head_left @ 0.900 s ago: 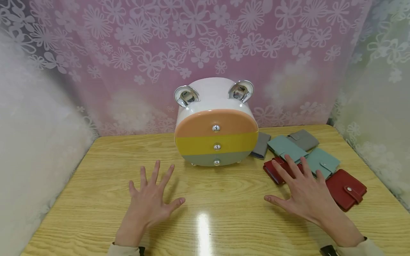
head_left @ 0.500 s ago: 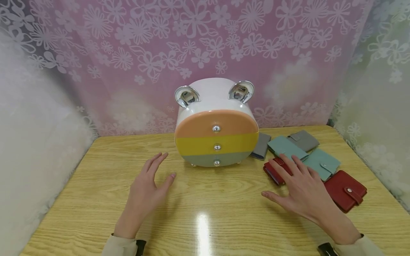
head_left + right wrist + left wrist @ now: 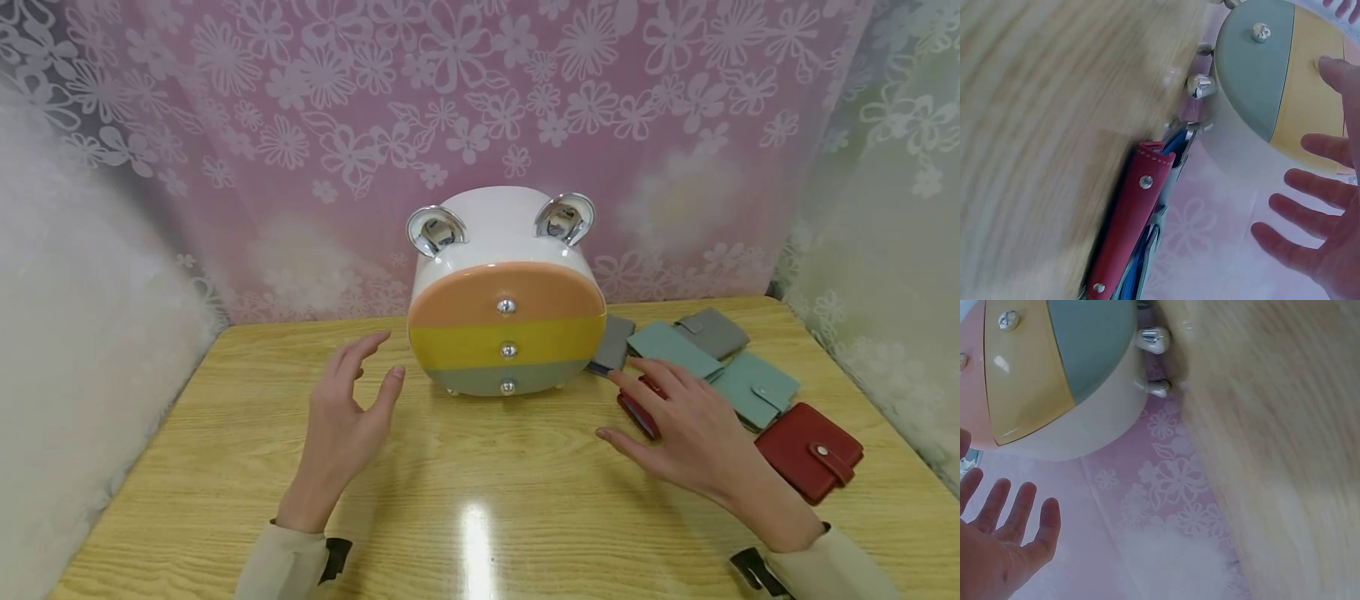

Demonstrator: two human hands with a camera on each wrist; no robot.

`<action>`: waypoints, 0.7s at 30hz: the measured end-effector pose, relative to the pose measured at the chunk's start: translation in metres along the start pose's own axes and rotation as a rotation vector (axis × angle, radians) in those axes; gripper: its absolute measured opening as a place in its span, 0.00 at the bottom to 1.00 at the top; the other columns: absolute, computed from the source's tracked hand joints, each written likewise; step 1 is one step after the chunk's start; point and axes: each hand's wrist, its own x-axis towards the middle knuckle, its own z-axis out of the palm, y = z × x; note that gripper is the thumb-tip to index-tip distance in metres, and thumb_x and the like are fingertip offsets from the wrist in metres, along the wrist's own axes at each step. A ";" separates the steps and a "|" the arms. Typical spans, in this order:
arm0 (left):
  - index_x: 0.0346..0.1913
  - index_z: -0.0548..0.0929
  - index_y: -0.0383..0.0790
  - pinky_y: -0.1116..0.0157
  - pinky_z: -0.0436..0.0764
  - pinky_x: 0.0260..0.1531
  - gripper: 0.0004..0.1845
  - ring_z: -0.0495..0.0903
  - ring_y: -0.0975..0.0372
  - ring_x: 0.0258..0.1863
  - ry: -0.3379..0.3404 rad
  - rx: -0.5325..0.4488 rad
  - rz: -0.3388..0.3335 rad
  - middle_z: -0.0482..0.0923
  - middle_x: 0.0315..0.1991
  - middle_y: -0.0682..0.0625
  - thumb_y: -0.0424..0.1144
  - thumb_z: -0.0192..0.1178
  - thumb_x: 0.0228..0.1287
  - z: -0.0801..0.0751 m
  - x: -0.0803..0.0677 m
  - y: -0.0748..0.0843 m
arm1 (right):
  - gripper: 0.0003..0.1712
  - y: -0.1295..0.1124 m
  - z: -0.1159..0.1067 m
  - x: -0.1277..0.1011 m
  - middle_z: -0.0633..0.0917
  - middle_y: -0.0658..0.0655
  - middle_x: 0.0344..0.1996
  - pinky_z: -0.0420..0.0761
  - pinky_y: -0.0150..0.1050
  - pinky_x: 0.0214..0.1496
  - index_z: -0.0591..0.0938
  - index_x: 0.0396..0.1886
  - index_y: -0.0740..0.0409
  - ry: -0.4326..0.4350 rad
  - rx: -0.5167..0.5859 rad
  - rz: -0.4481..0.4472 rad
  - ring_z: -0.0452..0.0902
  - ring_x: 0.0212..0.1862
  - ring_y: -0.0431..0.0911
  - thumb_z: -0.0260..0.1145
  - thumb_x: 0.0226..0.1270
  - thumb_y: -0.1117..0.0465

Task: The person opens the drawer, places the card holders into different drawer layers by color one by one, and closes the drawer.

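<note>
Our left hand [image 3: 341,421] and right hand [image 3: 693,429] hover spread, holding nothing. The glossy drawer chest [image 3: 506,292] looks rigid and slippery; we'd grip its sides or a drawer knob [image 3: 506,307].

I can read no text, label, brand, number or sign anywhere in front of me. The drawer fronts of the little cabinet [image 3: 507,329] carry only plain metal knobs, and the card wallets [image 3: 750,385] near the right edge of the table show bare snaps with no lettering I can make out. The curtain behind bears a flower print, not writing.
</note>
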 end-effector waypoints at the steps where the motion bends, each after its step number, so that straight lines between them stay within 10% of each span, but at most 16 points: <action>1: 0.65 0.80 0.44 0.47 0.80 0.51 0.24 0.80 0.52 0.59 0.016 -0.015 0.003 0.80 0.61 0.44 0.34 0.66 0.67 0.001 0.003 0.000 | 0.40 0.000 0.001 0.002 0.84 0.61 0.55 0.84 0.60 0.43 0.84 0.59 0.51 0.022 0.010 -0.019 0.82 0.52 0.59 0.54 0.68 0.25; 21: 0.65 0.80 0.42 0.49 0.85 0.51 0.23 0.81 0.53 0.59 0.095 -0.153 0.009 0.79 0.57 0.43 0.33 0.64 0.68 0.006 0.069 0.018 | 0.36 -0.010 0.006 0.042 0.86 0.62 0.52 0.84 0.51 0.38 0.87 0.53 0.57 0.145 0.083 -0.196 0.84 0.39 0.52 0.53 0.74 0.32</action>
